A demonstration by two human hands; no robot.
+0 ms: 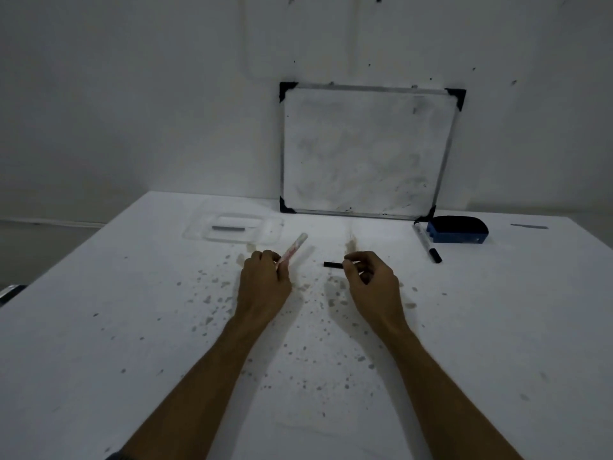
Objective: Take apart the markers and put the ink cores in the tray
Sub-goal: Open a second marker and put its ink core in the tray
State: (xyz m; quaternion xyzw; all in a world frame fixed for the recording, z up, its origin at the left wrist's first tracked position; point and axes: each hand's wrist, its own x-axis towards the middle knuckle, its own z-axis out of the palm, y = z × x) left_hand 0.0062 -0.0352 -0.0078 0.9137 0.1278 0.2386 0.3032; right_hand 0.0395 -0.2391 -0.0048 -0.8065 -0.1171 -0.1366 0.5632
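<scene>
My left hand (pixel 263 280) grips a white marker barrel (pixel 295 248) with red print, its free end pointing up and right toward the tray. My right hand (pixel 368 280) pinches a short black ink core (pixel 333 264) that sticks out to the left, held a little above the table. The two hands are apart. A clear plastic tray (pixel 268 227) lies at the back left of the table, with one grey core (pixel 228 228) lying in it. A whole white marker with a black cap (pixel 426 242) rests at the right.
A small whiteboard (pixel 365 151) leans against the wall behind the table. A blue board eraser (pixel 459 230) sits beside the whole marker. The white table (pixel 132 327) is speckled with grey stains. A thin grey strip (pixel 529 226) lies at the far right.
</scene>
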